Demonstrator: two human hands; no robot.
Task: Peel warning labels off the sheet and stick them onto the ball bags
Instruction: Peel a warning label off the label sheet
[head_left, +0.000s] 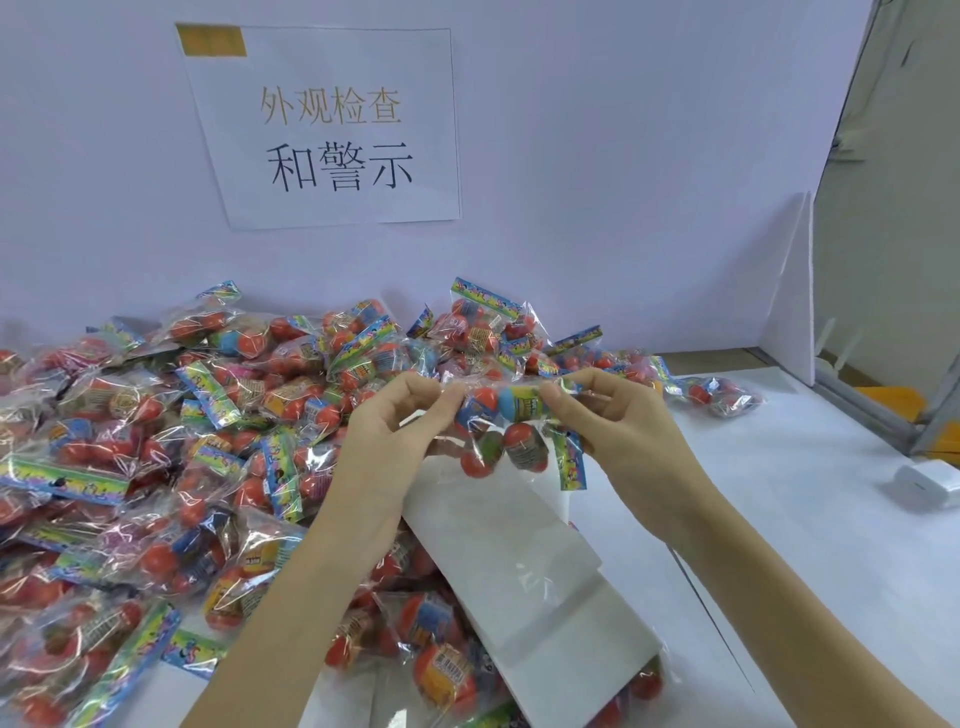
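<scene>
Both grips – left hand (395, 415) & right hand (608, 415) – pinching clear ball bag (501, 426), red balls inside, rainbow header strip

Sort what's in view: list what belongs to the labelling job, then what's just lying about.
Job:
- held bag, in the grip of left hand and right hand
- label sheet, under the hands
- bag pile

Lying about:
- wall sign
- white device, far right
- white board
</scene>
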